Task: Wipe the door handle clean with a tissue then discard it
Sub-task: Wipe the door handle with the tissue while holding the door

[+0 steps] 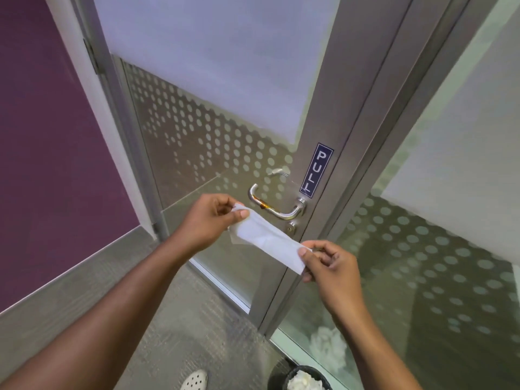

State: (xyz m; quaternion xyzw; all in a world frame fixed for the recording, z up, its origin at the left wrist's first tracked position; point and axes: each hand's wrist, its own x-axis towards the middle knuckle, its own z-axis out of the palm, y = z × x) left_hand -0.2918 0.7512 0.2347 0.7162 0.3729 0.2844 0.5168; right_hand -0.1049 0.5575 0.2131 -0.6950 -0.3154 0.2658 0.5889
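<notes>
A shiny metal lever door handle (274, 208) sticks out from the right side of a glass door, under a blue PULL sticker (317, 170). Just below and in front of it a white tissue (267, 239) is stretched flat between my two hands. My left hand (211, 220) pinches its upper left end; my right hand (327, 266) pinches its lower right end. The tissue hangs a little short of the handle, not touching it.
A black waste bin (299, 378) holding crumpled white tissues stands on the floor at the bottom, right of my white shoe (195, 380). A keyhole (291, 228) sits under the handle. A purple wall (50, 150) is at left, frosted dotted glass panels at right.
</notes>
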